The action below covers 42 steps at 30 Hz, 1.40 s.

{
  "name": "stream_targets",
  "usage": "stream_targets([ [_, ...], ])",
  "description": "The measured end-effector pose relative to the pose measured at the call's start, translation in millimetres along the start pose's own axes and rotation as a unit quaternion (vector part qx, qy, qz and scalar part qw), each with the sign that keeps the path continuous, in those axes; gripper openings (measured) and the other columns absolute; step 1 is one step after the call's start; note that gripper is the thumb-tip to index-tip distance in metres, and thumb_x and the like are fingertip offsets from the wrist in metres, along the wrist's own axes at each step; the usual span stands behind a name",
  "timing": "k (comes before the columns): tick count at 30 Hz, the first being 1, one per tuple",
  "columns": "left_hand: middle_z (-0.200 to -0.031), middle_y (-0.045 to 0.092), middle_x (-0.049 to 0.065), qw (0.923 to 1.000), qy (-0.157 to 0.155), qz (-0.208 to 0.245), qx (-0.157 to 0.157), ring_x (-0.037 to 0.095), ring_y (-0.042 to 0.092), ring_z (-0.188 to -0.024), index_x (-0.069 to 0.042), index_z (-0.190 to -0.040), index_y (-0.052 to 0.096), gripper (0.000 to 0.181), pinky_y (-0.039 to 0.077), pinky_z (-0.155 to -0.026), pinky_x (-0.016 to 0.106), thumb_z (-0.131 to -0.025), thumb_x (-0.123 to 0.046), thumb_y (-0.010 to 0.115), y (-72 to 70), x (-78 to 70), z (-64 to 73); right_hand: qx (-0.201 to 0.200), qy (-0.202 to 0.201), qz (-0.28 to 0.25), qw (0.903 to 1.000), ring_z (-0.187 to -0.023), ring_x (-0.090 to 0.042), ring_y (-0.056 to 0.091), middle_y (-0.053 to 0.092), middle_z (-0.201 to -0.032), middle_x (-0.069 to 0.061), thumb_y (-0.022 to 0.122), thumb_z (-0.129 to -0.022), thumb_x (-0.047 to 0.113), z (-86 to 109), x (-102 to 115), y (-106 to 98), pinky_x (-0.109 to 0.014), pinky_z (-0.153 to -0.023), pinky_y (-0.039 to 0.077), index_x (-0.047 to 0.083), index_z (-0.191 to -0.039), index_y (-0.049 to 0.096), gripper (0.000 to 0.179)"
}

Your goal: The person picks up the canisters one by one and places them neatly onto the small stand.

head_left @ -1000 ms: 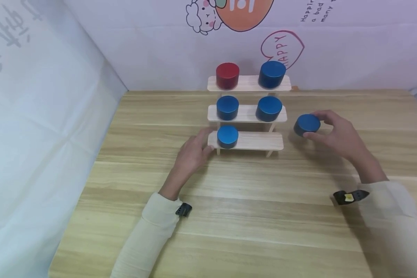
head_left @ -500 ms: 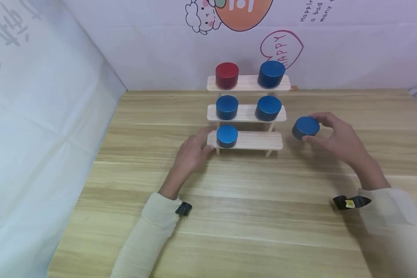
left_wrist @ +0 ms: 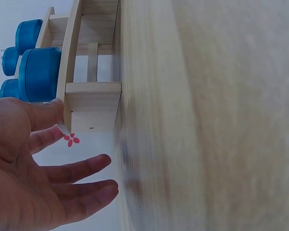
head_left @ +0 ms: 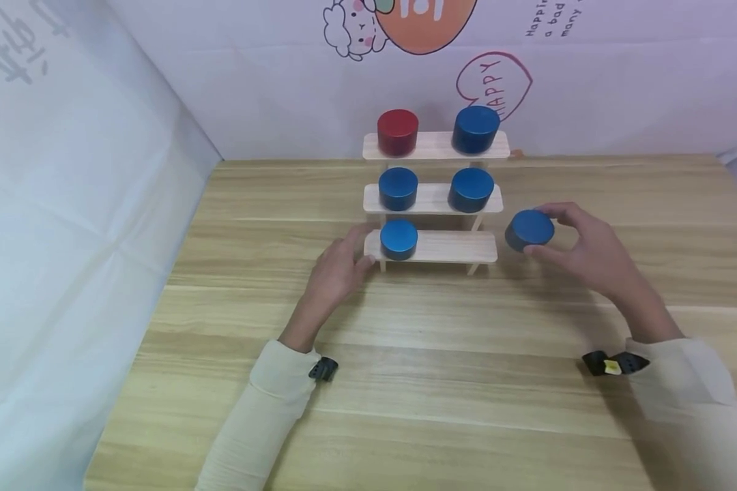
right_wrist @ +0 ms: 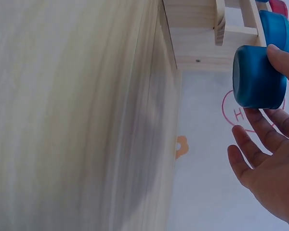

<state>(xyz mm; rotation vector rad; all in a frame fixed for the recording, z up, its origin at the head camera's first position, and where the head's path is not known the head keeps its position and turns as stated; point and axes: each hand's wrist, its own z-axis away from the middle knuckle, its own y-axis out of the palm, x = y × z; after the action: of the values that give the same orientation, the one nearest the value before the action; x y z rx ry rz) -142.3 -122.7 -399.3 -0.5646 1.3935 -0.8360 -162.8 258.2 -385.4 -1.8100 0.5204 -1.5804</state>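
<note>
A three-tier wooden display stand [head_left: 457, 247] stands at the back of the table. My left hand [head_left: 331, 276] holds the left end of its lowest tier, thumb and index finger at the board's end and the other fingers extended in the left wrist view. Off the table, just right of the stand, my right hand [head_left: 596, 256] grips a blue round tin [head_left: 529, 230] between thumb and fingers. The lowest tier bears one blue tin [head_left: 398, 240] at its left. Two blue tins [head_left: 398, 189] sit on the middle tier. Up top are a red tin [head_left: 397, 133] and a blue tin [head_left: 475, 129].
Behind the stand hangs a white printed cloth [head_left: 270, 88], close to the top tier. Another white cloth [head_left: 80, 225] borders the wooden table [head_left: 417, 382] on the left. Bare wood lies in front of the stand.
My right hand has moved left and slightly toward me with the blue tin, nearer the lowest tier's right end. My left hand stays at the stand.
</note>
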Motion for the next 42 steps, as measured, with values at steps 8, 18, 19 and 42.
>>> stream_targets([
  [8, -0.133, 0.059, 0.011, 1.0000, -0.006, 0.000, 0.003, 0.028, 0.054, -0.116, -0.024, -0.152, 0.041, 0.054, 0.047, -0.089, 0.046, -0.102, -0.020, 0.060, 1.0, 2.1, 0.9, -0.001, -0.014, -0.003, 0.9999, -0.134, -0.044, 0.040, 0.051, -0.141, -0.020, 0.082, -0.085, 0.027, 6.2, 18, 6, -0.068, -0.105, 0.027, 0.004, -0.142, 0.050, 0.069],
  [18, -0.089, 0.055, 0.006, 0.9999, 0.005, -0.013, 0.002, 0.025, 0.053, -0.088, -0.021, -0.151, 0.042, 0.053, 0.043, -0.069, 0.038, -0.101, -0.019, 0.061, -1.3, 1.5, 0.3, -0.014, -0.040, 0.003, 0.9991, -0.133, -0.043, 0.042, 0.053, -0.138, -0.020, 0.083, -0.084, 0.028, 7.4, 38, 15, -0.066, -0.105, 0.030, 0.000, -0.139, 0.051, 0.070],
  [19, -0.088, 0.055, 0.006, 0.9999, 0.005, -0.015, 0.002, 0.025, 0.053, -0.087, -0.021, -0.151, 0.042, 0.053, 0.043, -0.068, 0.037, -0.101, -0.019, 0.061, -1.6, 1.3, 0.3, -0.015, -0.042, 0.002, 0.9990, -0.133, -0.043, 0.042, 0.053, -0.138, -0.020, 0.083, -0.084, 0.027, 7.5, 39, 15, -0.066, -0.105, 0.030, 0.000, -0.139, 0.051, 0.069],
  [42, -0.092, 0.058, 0.006, 1.0000, 0.004, 0.003, -0.002, 0.023, 0.054, -0.082, -0.019, -0.150, 0.043, 0.053, 0.043, -0.063, 0.035, -0.100, -0.019, 0.062, 0.5, 1.9, -3.1, -0.012, -0.028, -0.020, 0.9993, -0.134, -0.040, 0.041, 0.053, -0.140, -0.018, 0.082, -0.085, 0.035, 4.8, 47, 31, -0.066, -0.105, 0.030, 0.002, -0.140, 0.050, 0.072],
])
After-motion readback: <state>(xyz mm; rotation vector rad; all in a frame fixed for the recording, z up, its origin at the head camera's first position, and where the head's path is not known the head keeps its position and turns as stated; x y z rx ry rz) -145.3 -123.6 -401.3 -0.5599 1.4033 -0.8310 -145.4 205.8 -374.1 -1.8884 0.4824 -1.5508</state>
